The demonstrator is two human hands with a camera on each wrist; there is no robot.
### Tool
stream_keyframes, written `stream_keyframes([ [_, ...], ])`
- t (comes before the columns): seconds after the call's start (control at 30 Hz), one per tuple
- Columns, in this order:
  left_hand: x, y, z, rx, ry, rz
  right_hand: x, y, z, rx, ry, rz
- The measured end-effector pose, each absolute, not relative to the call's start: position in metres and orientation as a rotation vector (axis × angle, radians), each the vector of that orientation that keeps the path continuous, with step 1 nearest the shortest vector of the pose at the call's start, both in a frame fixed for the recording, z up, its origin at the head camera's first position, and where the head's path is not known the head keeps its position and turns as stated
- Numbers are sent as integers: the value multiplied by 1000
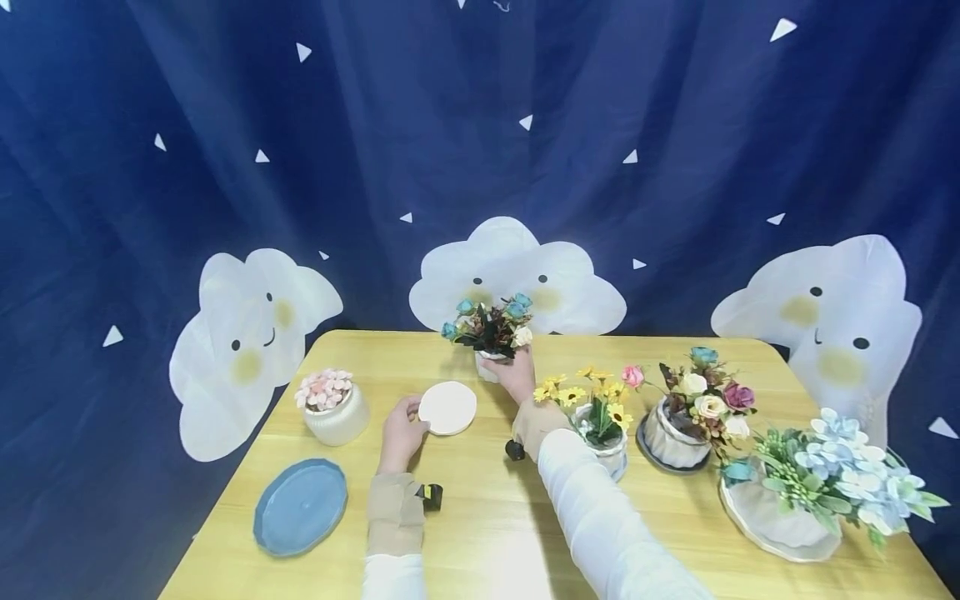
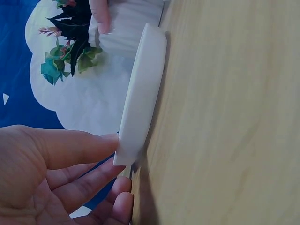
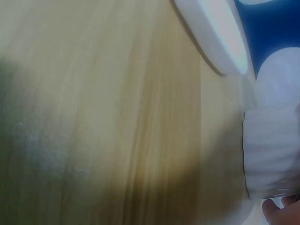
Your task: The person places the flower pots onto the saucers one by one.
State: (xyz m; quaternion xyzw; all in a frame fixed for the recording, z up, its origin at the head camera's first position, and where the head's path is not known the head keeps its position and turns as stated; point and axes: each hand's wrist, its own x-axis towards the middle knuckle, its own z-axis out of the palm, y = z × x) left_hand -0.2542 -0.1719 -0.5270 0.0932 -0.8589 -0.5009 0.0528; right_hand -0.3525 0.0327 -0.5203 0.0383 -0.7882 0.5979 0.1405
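By its left edge, my left hand (image 1: 403, 433) pinches a small round white saucer (image 1: 448, 408), thumb on top and fingers at the underside. In the left wrist view the saucer (image 2: 143, 93) appears edge-on, close over the wood. My right hand (image 1: 514, 375) grips a white ribbed flowerpot (image 1: 487, 368) from its right side, near the far table edge. Blue roses (image 1: 517, 307), a cream rose and dark leaves rise from that pot. The right wrist view has the pot's ribbed wall (image 3: 272, 152) at the right, with fingertips at its lower corner.
A pink-flowered white pot (image 1: 339, 417) and a blue scalloped plate (image 1: 300, 507) lie to the left. Rightward stand a yellow-flowered pot (image 1: 611, 457), a mixed-rose pot (image 1: 675, 440) on a dark saucer, and a pot with pale blue flowers (image 1: 847, 471). A blue curtain (image 1: 480, 167) hangs behind the table.
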Motion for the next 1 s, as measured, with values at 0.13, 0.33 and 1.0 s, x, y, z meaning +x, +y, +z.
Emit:
stream_keyframes([
  [0.13, -252, -174, -528, 289, -2621, -1525, -353, 30, -522, 81, -2269, 1752],
  [0.33, -252, -174, -529, 300, -2613, -1517, -357, 31, -523, 66, -2323, 1696],
  [1.0, -252, -174, -528, 312, -2599, -1534, -359, 32, -524, 28, -2313, 1691],
])
